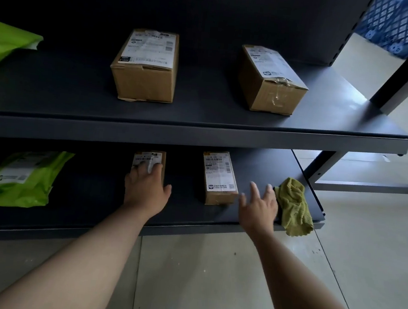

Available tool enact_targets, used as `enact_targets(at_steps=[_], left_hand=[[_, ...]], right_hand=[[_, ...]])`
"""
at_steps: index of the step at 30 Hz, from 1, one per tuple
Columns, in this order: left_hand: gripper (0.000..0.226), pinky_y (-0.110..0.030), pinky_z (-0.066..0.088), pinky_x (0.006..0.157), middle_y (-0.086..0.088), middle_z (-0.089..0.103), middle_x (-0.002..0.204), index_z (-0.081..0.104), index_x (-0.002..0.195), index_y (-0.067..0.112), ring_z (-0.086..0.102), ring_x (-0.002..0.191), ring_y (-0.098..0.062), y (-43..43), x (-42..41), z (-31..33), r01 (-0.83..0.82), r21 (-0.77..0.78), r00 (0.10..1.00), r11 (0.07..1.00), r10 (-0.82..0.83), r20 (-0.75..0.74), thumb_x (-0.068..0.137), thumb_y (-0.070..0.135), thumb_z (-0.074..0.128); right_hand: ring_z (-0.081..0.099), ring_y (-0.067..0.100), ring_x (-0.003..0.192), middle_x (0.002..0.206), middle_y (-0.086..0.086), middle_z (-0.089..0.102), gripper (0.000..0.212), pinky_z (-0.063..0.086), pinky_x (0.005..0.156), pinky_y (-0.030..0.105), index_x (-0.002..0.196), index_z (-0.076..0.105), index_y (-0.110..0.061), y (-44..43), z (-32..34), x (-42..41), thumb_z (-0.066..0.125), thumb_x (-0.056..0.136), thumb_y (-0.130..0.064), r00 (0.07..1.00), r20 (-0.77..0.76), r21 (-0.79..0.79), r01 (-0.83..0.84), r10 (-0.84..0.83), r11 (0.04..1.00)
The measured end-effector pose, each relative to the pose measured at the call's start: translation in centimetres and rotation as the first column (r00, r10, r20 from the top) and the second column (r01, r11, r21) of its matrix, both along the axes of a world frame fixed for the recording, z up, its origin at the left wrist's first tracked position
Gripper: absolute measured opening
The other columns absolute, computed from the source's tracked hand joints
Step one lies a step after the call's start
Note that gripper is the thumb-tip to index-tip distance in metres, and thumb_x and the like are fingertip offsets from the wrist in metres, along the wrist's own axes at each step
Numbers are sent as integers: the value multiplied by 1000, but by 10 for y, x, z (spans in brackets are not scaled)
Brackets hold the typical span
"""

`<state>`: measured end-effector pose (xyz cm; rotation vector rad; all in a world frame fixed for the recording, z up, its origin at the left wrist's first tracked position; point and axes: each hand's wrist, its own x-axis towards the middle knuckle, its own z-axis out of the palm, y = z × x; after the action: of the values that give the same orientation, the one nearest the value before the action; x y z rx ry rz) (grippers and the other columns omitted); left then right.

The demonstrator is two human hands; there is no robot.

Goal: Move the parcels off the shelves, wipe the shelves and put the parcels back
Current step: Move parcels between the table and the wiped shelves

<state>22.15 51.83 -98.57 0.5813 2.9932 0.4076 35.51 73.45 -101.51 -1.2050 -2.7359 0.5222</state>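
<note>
A small brown cardboard parcel (159,158) with a white printed label on top sits on the dark grey lower shelf (89,193), near the middle and set back from the front edge. The left hand (144,191) lies on it with fingers laid flat across the label and the thumb spread out to the right, so it rests on the box rather than clasping it.

Just to the right, apart from it, stands a second narrow brown cardboard parcel (220,181). Its long white label carries barcodes, and clear tape crosses its front end. The right hand (259,207) hovers over the shelf between this box and a crumpled olive-green cloth (292,207). The fingers are straight and spread, and the hand holds nothing. The cloth lies at the shelf's right front corner, with one end drooping over the edge. At the left end of the same shelf lies a bright green plastic mailer bag (21,181) with a white label.

On the dark grey upper shelf (201,121) stand two larger brown cardboard boxes, well apart. The left one (143,73) sits square to the edge, and the right one (269,86) is turned slightly, with wrinkled tape on its front. Another bright green mailer (2,42) shows at the far left. Below lies a pale tiled floor (210,279).
</note>
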Motion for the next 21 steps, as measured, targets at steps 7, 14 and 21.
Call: enact_targets(at_steps=[7,14,21], left_hand=[[42,-36,36,104,-3,48,135,48,134,18,41,125,-24,37,30,0,193,173,980,966,-197,4,93,30,51],[41,-34,38,102,2,50,134,50,133,17,45,123,-20,75,51,-3,284,143,957,948,-290,24,94,28,49],[43,-34,36,105,0,49,136,49,134,17,44,124,-21,92,57,-2,301,89,950,950,-307,65,93,29,49]], right_hand=[[0,33,147,159,18,-5,53,3,118,45,146,30,-35,54,-9,46,40,95,-24,968,224,-109,139,-112,984],[18,42,140,159,18,-8,47,16,118,44,138,42,-25,61,-13,57,38,93,-14,955,290,-182,118,-61,976],[35,40,128,147,23,28,38,31,106,39,127,43,2,65,-22,68,37,90,-6,969,247,-41,29,-18,999]])
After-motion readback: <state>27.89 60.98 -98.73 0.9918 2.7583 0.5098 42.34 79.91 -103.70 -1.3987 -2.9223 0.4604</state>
